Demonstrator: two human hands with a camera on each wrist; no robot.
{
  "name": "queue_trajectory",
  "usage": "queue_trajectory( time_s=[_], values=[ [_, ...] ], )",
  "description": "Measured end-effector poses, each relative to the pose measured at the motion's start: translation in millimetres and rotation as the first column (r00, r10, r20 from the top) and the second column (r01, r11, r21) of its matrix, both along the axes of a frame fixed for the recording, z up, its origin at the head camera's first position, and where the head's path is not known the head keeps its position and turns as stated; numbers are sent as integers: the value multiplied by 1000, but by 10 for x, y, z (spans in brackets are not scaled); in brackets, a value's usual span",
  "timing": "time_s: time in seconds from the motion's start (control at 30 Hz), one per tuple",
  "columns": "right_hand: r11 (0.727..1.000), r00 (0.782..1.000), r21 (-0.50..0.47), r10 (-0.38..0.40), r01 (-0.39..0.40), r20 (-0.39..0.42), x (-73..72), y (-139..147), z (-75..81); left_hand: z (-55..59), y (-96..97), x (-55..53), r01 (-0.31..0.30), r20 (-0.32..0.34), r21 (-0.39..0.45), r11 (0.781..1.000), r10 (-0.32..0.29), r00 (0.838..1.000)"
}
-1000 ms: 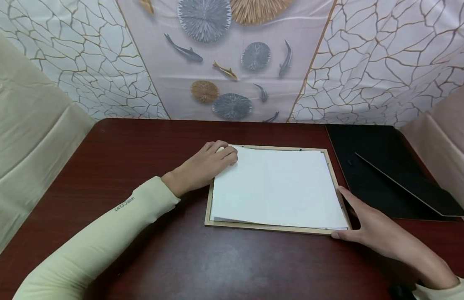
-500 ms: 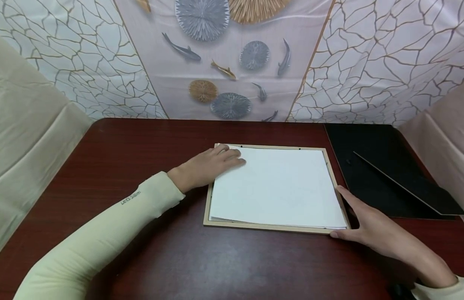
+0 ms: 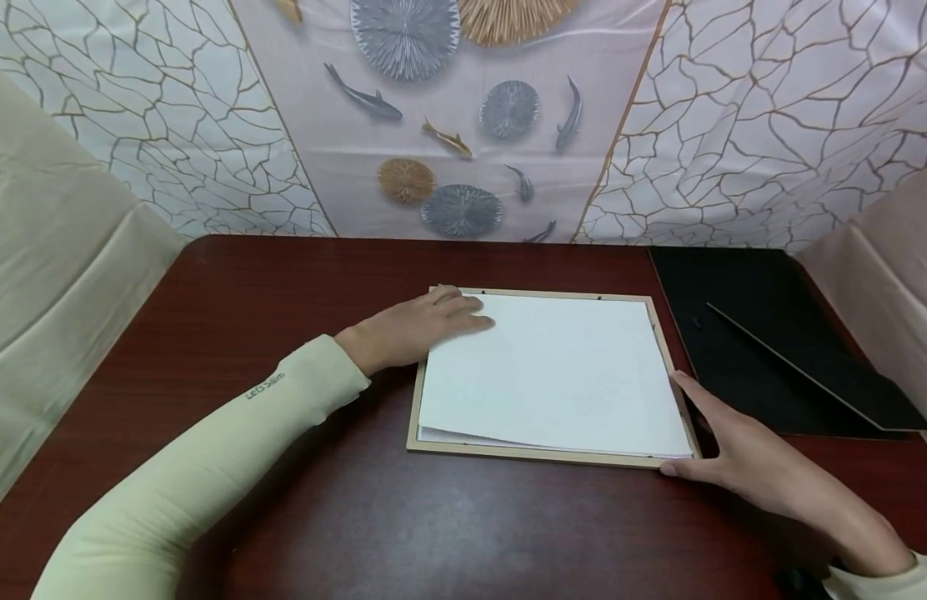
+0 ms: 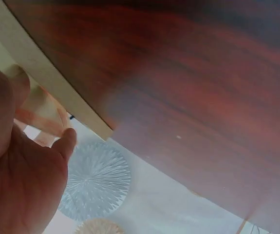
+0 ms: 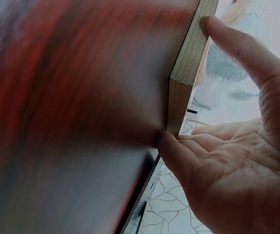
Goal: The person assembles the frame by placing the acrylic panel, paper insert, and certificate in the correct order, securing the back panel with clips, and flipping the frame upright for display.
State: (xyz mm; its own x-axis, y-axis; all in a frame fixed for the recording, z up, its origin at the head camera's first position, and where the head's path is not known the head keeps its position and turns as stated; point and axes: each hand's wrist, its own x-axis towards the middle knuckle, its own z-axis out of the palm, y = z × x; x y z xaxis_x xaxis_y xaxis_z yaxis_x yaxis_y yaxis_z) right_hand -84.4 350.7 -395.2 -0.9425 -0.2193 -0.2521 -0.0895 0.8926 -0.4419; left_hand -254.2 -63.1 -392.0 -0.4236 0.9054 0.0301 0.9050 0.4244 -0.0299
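A light wooden picture frame (image 3: 538,456) lies flat on the table, small dark tabs along its inner edge. White paper (image 3: 553,375) fills it, and the paper's near left edge lifts slightly. At the far left corner my left hand (image 3: 414,333) rests over rim and paper, fingers extended onto the sheet. The left wrist view has that hand (image 4: 28,185) beside the frame's side (image 4: 57,83). My right hand (image 3: 756,458) holds the near right corner, thumb on the near edge and fingers along the right side. In the right wrist view, thumb and fingers straddle that corner (image 5: 181,85).
A black backing board (image 3: 734,283) lies right of the frame, its stand leg (image 3: 816,367) sticking up at a slant. The dark red table (image 3: 283,275) meets a patterned cloth (image 3: 448,83) at the back. Pale fabric (image 3: 51,250) hangs at the left.
My left hand has shifted slightly right and its fingers have straightened over the paper. The paper's near left edge lifts a little more. My right hand stays at the corner.
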Motion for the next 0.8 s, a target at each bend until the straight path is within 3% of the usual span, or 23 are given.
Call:
queue_trajectory(
  time_s=[0.27, 0.37, 0.47, 0.6, 0.67, 0.8],
  values=[
    [1000, 1000, -7, -4, 4, 4, -3, 2, -8, 68, 20, 31, -75, 60, -38, 996, 77, 995],
    [1000, 1000, -5, -5, 5, 7, -7, 1, -12, 104, 4, 81, -137, 79, -59, 989, 141, 987],
    [1000, 1000, -2, -4, 4, 8, -10, -2, -16, 131, -25, 141, -221, 127, -70, 973, 229, 965],
    [1000, 1000, -3, -1, 1, 11, -10, -4, -16, 164, -67, 259, -323, 252, -64, 944, 329, 910],
    [1000, 1000, 0, 0, 0, 10, -9, -5, -16, 178, -84, 337, -341, 302, -58, 938, 342, 890],
    [1000, 1000, 1, 3, -3, -1, -4, -2, -19, 177, -105, 466, -332, 328, -55, 942, 331, 885]
  ],
)
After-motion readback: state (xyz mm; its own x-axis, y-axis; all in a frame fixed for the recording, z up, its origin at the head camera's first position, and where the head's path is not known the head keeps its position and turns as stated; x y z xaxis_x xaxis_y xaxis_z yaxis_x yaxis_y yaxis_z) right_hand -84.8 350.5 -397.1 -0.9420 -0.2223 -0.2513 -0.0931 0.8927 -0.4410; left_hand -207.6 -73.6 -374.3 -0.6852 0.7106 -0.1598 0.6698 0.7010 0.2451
